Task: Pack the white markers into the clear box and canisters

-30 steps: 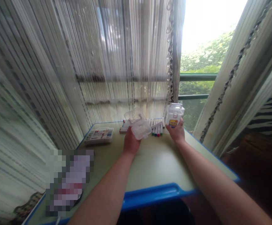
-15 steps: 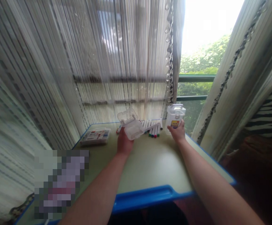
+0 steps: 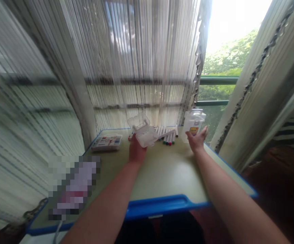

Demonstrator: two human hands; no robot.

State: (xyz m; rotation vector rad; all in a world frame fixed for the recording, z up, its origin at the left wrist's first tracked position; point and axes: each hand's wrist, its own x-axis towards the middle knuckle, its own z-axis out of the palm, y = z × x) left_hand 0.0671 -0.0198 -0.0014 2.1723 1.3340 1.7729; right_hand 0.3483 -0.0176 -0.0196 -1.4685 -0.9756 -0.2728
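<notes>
My left hand (image 3: 137, 149) is closed around a small clear plastic box (image 3: 147, 137), held tilted above the table with its hinged lid (image 3: 138, 122) swung back. A pale strip (image 3: 166, 134) sticks out to the right of this box; whether it is attached, I cannot tell. A second clear plastic box (image 3: 194, 118), with a handle on top and a yellow label, stands upright at the far right of the table. My right hand (image 3: 197, 141) is in front of it, thumb and fingers spread. White markers with coloured ends (image 3: 170, 138) lie along the back edge, partly behind the held box.
A flat box with a printed cover (image 3: 106, 142) lies at the back left of the blue-edged table (image 3: 167, 179). A blurred-out flat object (image 3: 77, 186) with a cable (image 3: 58, 232) is at the left. Striped curtains (image 3: 141, 67) hang close behind the table.
My right hand's fingers have spread away from the upright box that they gripped. The left hand still holds the open box. The whole view has shifted slightly.
</notes>
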